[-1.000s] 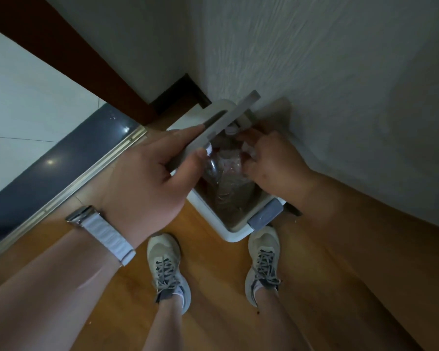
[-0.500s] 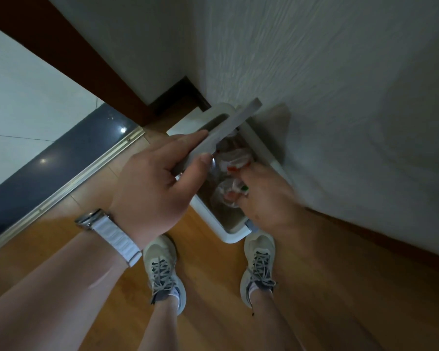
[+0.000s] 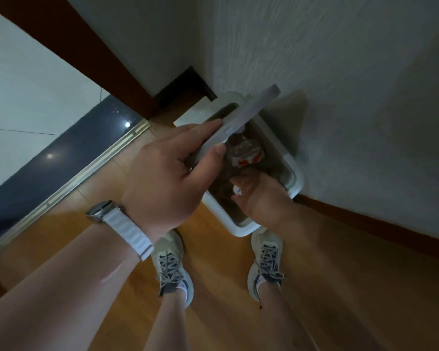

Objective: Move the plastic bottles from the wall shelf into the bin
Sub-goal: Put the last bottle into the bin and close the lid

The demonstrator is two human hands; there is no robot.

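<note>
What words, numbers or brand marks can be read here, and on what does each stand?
No text can be read.
Red and white label on the bottle in the bin: print blurred.
White cap: a dark mark, too small to read.
The watch: nothing legible.

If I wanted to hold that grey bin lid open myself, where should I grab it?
Pinch the lid at its near end, thumb on one flat face, fingers on the other, as the left hand does. It is a thin slab raised over the bin. Come from the left: the wall blocks the other side, and the right hand, gripping a capped bottle, needs the opening.
</note>
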